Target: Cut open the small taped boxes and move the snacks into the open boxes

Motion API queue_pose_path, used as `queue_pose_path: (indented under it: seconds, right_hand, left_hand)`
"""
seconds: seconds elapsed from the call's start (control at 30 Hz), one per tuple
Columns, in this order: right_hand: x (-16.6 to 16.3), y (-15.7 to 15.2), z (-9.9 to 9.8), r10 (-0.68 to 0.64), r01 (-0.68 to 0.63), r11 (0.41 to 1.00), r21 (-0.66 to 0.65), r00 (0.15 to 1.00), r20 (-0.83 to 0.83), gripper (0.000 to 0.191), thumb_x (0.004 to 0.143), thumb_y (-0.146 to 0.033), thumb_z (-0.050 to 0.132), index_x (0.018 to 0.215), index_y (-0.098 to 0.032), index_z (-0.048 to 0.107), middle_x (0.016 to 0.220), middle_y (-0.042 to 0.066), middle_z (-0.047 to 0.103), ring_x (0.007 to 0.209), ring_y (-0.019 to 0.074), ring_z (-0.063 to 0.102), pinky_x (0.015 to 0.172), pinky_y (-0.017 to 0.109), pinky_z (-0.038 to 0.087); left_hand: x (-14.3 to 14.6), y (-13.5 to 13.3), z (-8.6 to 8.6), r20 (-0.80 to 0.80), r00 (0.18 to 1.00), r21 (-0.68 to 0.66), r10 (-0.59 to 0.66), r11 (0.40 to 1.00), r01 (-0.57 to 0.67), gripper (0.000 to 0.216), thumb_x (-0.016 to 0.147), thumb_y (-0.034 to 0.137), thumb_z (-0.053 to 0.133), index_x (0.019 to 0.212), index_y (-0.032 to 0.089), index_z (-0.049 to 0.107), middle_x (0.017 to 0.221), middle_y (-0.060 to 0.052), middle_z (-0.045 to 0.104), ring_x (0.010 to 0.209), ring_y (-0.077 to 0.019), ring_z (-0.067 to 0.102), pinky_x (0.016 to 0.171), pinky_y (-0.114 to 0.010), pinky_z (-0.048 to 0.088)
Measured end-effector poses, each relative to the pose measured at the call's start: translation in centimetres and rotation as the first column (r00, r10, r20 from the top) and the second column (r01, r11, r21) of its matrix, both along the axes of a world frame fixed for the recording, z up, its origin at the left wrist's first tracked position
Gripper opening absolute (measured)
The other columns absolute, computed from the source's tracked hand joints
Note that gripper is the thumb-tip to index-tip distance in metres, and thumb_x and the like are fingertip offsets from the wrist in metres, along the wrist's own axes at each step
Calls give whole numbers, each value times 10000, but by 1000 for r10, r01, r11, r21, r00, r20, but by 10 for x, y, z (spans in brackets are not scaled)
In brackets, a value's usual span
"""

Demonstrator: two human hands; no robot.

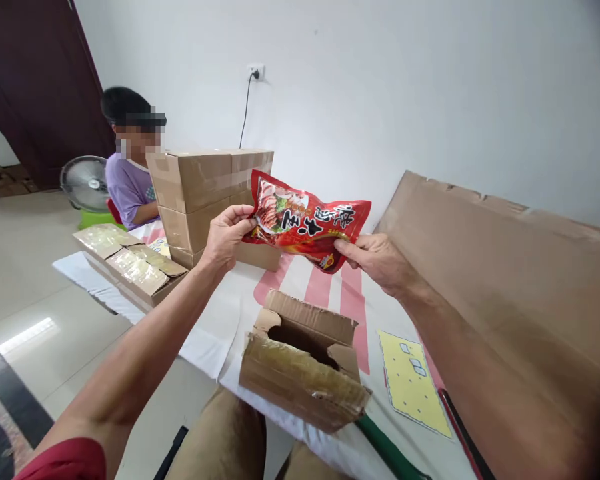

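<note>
Both my hands hold a red printed food packet (310, 223) up in the air, one at each end. My left hand (225, 233) pinches its left edge between thumb and fingers. At the lower right corner, my right hand (380, 260) grips it the same way. Large dark characters and a picture of food cover the side facing me. Below the packet, close to my knees, an open cardboard box (305, 373) stands on the table with its flaps raised. The box's inside is dark, and its contents cannot be made out.
Taped cardboard boxes (205, 183) are stacked behind my left hand, with another box (135, 267) at the table's left edge. A person (130, 173) sits beyond them near a fan (85, 183). On the right lie a yellow card (415, 380), a green-handled object (390, 447) and a large cardboard sheet (505, 260).
</note>
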State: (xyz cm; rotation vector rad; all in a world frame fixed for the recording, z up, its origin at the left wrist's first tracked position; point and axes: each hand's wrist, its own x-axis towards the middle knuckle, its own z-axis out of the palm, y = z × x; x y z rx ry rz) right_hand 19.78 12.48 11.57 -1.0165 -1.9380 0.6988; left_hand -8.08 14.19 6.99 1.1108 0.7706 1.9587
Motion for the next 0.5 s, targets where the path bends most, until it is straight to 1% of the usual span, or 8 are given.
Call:
queue_pose_path:
  seconds: [0.07,0.13,0.17,0.2,0.27,0.3,0.4,0.5]
  right_hand:
    - [-1,11,5,31,-26,995,-99,998,54,596,785,-550,807,432,-186,494,400,-41,449,407,43,327,404,201,249]
    - [-8,23,5,42,-21,975,-220,995,88,474,817,-436,812,494,-164,596,438,-7,564,390,52,418,391,183,319]
    - [-14,30,1,37,-8,955,-295,995,92,387,830,-378,810,556,-152,656,484,15,630,404,67,489,401,176,376]
    - [-22,37,-5,28,10,927,-376,995,94,305,838,-326,808,621,-142,698,532,34,680,437,84,558,424,173,434]
    - [-39,52,-28,13,42,851,-524,995,101,187,834,-240,812,709,-129,728,597,59,730,522,123,662,496,186,532]
    - [-48,60,-43,14,54,812,-581,994,111,158,827,-212,817,730,-123,730,612,69,738,553,141,690,531,203,564]
    - [-72,86,-95,53,60,739,-671,988,147,125,822,-186,828,797,-111,731,647,92,745,611,192,727,634,293,621]
    - [-89,117,-138,83,55,678,-733,985,150,164,916,-250,763,1007,-119,729,822,99,770,764,214,750,763,368,633]
  left_hand:
    - [-7,10,-9,-86,994,2,69,998,-69,272,608,242,771,856,158,697,800,4,704,681,-123,634,622,-242,540]
    - [-14,18,-24,-234,951,20,200,979,-201,211,691,229,710,892,163,713,867,-19,709,766,-145,644,703,-269,551]
    - [-17,21,-33,-337,897,20,287,954,-298,184,728,216,684,902,171,722,907,-28,706,827,-158,647,765,-285,554]
    - [-20,23,-45,-445,819,9,363,916,-401,160,757,200,664,901,181,730,941,-33,699,892,-170,645,830,-297,548]
    - [-24,25,-73,-620,662,-48,422,822,-568,133,784,158,639,862,200,737,961,-36,677,984,-189,633,924,-309,521]
    - [-25,27,-88,-673,620,-101,405,779,-619,140,789,137,625,839,206,737,950,-37,666,995,-197,632,941,-315,513]
    - [-29,37,-134,-711,613,-252,345,688,-680,177,795,83,602,821,197,735,898,-48,649,907,-210,645,904,-348,528]
    - [-37,62,-167,-733,616,-361,289,603,-711,115,888,133,644,951,173,731,1010,-71,682,952,-215,666,922,-388,549]
